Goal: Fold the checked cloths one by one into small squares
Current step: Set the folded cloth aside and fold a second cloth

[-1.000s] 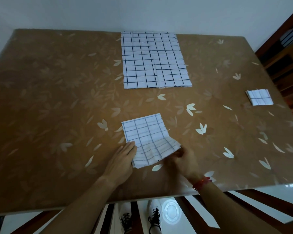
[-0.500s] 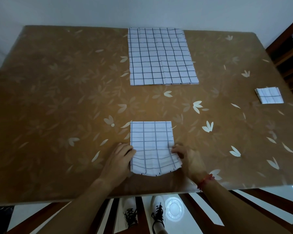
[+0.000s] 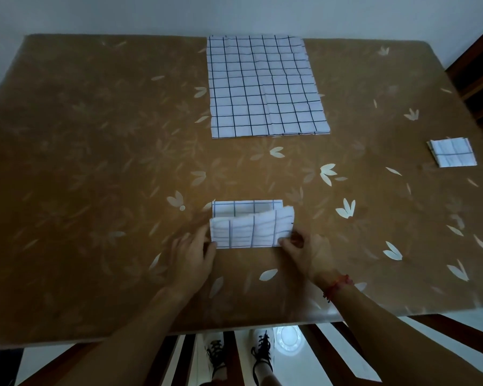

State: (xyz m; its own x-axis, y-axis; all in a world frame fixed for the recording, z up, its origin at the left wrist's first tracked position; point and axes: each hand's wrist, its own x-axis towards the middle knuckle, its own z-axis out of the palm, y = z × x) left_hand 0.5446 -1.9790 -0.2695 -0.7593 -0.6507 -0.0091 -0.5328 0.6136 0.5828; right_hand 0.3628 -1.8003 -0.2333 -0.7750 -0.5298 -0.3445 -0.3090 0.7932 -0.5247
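Two hands (image 3: 191, 257) (image 3: 307, 254) at cloth (image 3: 251, 229) side edges

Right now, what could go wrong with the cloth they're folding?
The turned-over flap of the half-folded cloth sits skewed: its far right corner pokes past the layer beneath, so the fold may come out crooked. The flap looks wavy too, so flattening it could press in wrinkles. The left hand and right hand grip only its near corners, so the middle might slip.
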